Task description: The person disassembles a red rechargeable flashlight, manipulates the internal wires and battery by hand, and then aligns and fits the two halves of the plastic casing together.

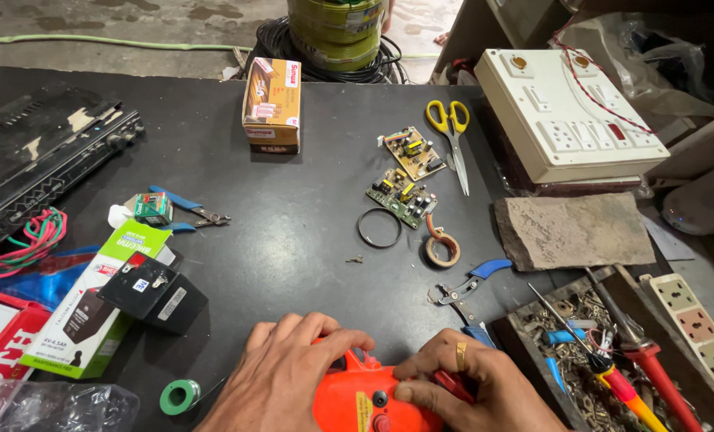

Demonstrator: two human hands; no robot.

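An orange plastic device (365,400) with a small black button lies at the near edge of the black table (293,208). My left hand (281,368) rests over its left side with fingers curled on its top edge. My right hand (469,384), with a ring on one finger, presses down on its right side, fingertips touching the casing near a red part. Both hands grip the device.
Blue-handled pliers (465,288) lie just beyond my right hand. Two circuit boards (405,172), yellow scissors (451,132), a black ring (379,228), a tape roll (442,248), a small black battery (153,292) on its box, a solder spool (179,396) and a tray of screwdrivers (605,360) surround them.
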